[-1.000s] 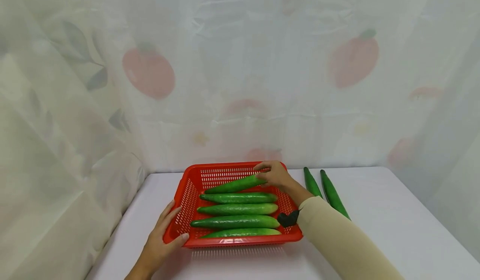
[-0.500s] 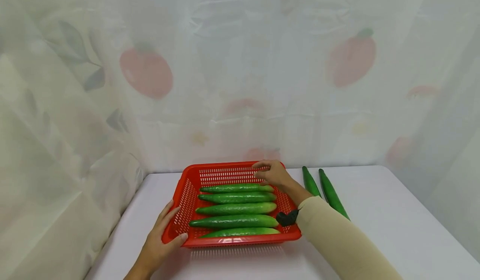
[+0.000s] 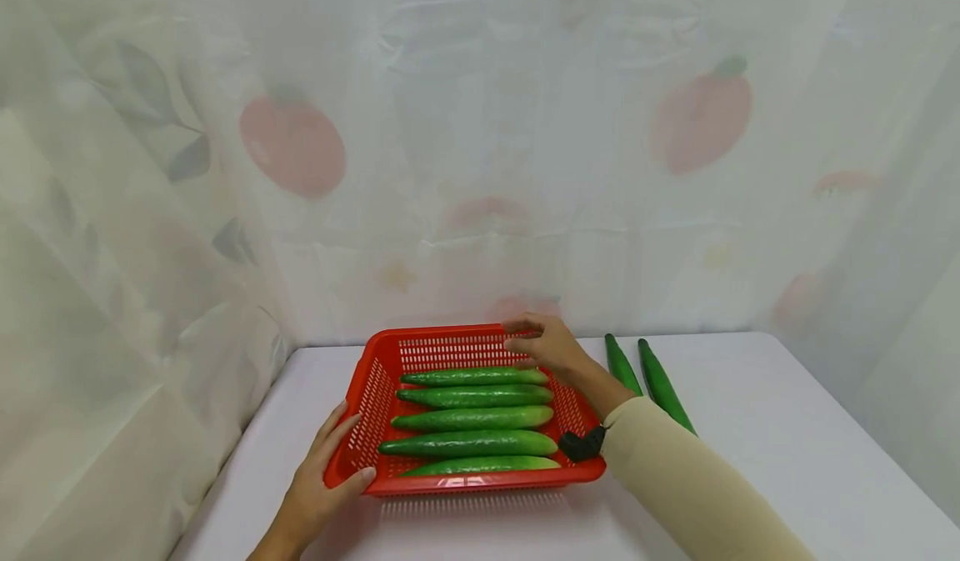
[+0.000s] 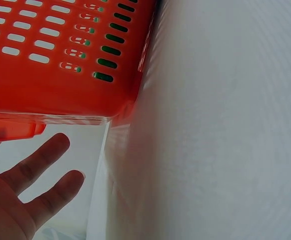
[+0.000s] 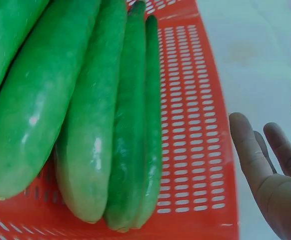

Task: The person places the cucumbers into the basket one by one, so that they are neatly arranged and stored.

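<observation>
A red plastic basket (image 3: 480, 483) with slotted walls stands in the middle of the table, holding several cucumbers (image 3: 480, 418) laid side by side. The farthest cucumber (image 3: 465, 377) lies by the back wall. Over its right end is my right hand (image 3: 551, 348), holding nothing, fingers relaxed and apart; in the right wrist view that hand (image 5: 275, 175) appears beyond the basket's rim. My left hand (image 3: 318, 478) is at the basket's near left corner, thumb at the rim and fingers along the left side. The left wrist view shows its straight, spread fingers (image 4: 40, 162) below the basket wall.
Two more cucumbers, one (image 3: 622, 365) partly behind the right forearm and another (image 3: 666, 386) beside it, lie on the white table (image 3: 780, 436) to the right of the basket. A fruit-print curtain (image 3: 487, 144) hangs behind and along the sides.
The farthest cucumber, one second ago raised at its right end in my right hand, now lies flat in the basket. The right hand has let go and risen slightly. The left hand stays put.
</observation>
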`<state>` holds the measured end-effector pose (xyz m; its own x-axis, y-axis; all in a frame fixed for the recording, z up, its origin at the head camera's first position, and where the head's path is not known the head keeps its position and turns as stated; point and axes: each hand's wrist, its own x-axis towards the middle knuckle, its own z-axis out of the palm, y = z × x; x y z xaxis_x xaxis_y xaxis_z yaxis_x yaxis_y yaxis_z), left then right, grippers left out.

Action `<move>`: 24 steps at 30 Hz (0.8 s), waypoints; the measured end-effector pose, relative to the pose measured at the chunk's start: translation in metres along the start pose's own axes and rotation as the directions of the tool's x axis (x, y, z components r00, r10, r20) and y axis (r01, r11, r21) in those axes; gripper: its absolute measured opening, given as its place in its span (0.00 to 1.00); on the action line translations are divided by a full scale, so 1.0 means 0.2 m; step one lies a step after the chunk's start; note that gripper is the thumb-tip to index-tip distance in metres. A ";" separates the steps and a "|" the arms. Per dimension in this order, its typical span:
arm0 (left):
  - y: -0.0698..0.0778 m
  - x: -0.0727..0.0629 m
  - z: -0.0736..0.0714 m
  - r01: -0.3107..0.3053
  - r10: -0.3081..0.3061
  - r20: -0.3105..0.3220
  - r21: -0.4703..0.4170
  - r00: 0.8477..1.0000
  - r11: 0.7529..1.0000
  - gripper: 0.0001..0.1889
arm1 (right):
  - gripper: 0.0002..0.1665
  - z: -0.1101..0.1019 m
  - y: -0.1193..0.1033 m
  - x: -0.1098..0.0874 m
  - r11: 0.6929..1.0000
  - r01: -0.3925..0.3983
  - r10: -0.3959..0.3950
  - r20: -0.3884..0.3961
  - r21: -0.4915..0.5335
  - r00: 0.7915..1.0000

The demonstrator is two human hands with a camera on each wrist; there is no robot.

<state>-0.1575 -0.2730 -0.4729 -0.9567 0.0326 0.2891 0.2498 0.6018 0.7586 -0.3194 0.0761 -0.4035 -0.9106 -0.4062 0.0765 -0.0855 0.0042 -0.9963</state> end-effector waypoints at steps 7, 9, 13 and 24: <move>0.00 0.01 0.00 -0.002 0.002 -0.003 0.000 1.000 1.000 0.35 | 0.25 0.00 -0.09 -0.06 0.996 0.031 -0.031 0.007 0.086 0.999; 0.00 0.01 0.00 -0.003 0.003 -0.003 0.001 1.000 1.000 0.35 | 0.27 0.00 -0.11 -0.08 0.996 0.037 -0.038 0.009 0.085 0.999; 0.00 0.01 0.00 -0.004 0.004 -0.004 -0.004 1.000 1.000 0.35 | 0.29 -0.02 -0.14 -0.12 0.995 0.057 -0.058 0.015 0.087 0.998; -0.01 0.01 0.00 0.003 -0.003 -0.003 -0.005 1.000 1.000 0.35 | 0.30 -0.08 -0.22 -0.28 0.991 0.109 -0.108 -0.011 0.083 0.994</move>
<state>-0.1605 -0.2737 -0.4734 -0.9571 0.0279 0.2885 0.2473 0.5977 0.7626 -0.2699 0.1129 -0.3624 -0.9003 -0.3942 0.1844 -0.1503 -0.1159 -0.9818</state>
